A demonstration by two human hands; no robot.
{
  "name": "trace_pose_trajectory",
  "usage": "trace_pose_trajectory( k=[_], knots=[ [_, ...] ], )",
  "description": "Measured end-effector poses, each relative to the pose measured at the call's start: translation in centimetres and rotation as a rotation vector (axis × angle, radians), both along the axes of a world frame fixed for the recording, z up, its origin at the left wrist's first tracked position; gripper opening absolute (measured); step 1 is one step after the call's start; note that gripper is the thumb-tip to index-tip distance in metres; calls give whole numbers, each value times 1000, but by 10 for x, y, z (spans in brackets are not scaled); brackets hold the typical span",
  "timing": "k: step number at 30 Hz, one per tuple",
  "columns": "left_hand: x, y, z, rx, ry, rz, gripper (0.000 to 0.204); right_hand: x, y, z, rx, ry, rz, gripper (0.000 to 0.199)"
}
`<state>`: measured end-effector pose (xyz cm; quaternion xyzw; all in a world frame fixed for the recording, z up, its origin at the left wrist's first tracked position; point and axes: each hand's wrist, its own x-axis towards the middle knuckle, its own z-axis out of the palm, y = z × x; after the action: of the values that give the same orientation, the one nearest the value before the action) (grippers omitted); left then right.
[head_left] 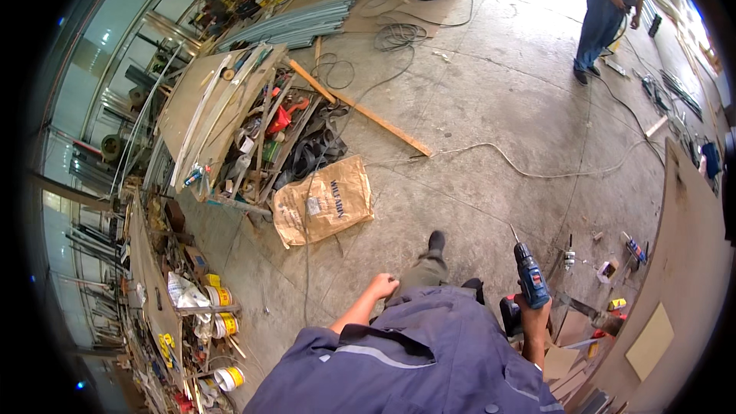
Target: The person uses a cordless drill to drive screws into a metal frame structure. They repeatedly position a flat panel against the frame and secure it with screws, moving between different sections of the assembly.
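A blue and black cordless drill point(530, 276) with a long bit is in my right hand point(534, 313), whose fingers wrap round its grip. The bit points up and away from me, over the concrete floor. My left hand point(381, 286) hangs at my left side, fingers curled together. Something small and dark shows at its fingertips, too small to name. Nearest to that hand lies a brown paper sack point(325, 205), flat on the floor and apart from it. One dark shoe point(437, 241) of mine steps out ahead.
A cluttered workbench point(192, 119) stands left, with shelves holding white and yellow buckets point(227, 326) nearer me. Ahead lie a wooden plank point(383, 124), loose cables point(400, 36) and metal profiles point(295, 21). Another person point(606, 15) stands far right. A tabletop point(686, 261) edges my right side.
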<state>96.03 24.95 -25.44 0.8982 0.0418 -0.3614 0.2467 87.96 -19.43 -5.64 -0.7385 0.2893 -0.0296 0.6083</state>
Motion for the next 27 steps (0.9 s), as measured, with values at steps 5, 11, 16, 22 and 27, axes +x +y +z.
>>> trace_pose_trajectory(
  k=[5, 11, 16, 22, 27],
  knots=[
    [3, 37, -80, 65, 153, -45, 71, 37, 14, -9, 75, 7, -92, 27],
    [168, -18, -95, -20, 44, -235, 46, 77, 30, -9, -47, 170, -110, 29],
    [292, -82, -47, -160, -12, -224, 38, 133, 54, -3, 12, 98, -196, 32],
    [379, -124, -13, -340, -63, -253, 38, 196, 66, 10, -22, 238, -184, 23],
    [394, -96, -45, -179, -40, -263, 36, 234, 66, 9, -106, 159, -139, 16]
  ],
)
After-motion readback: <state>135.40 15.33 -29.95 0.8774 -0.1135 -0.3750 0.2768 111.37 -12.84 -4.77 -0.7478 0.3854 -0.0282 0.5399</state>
